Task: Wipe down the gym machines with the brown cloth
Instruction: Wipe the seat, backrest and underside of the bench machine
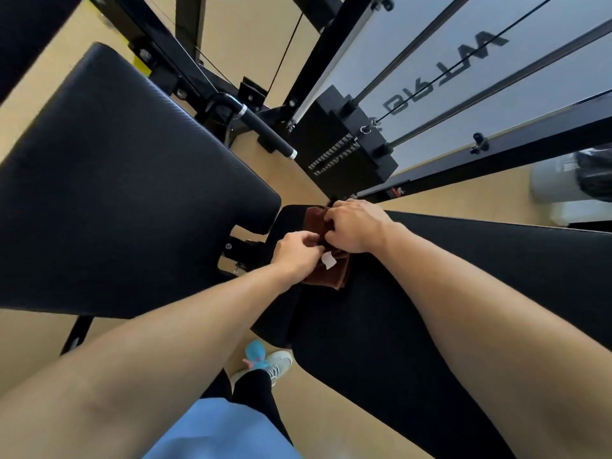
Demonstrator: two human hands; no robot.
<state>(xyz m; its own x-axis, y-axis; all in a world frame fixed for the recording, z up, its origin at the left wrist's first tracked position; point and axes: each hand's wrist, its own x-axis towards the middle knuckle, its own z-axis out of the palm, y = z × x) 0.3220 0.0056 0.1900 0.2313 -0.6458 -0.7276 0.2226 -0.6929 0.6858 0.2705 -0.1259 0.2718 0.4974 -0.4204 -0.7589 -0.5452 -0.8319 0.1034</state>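
Note:
A folded brown cloth with a small white tag lies on the black padded seat of a gym machine. My left hand pinches the cloth near the tag with curled fingers. My right hand grips the cloth's upper folds just beside it. Both hands hide most of the cloth. A large black backrest pad stands to the left of the seat.
Behind the seat stands the weight stack with guide rods, a cable and a frosted panel. A black padded handle bar juts out between pad and stack. Black frame beams cross the top. My shoe is on the tan floor below.

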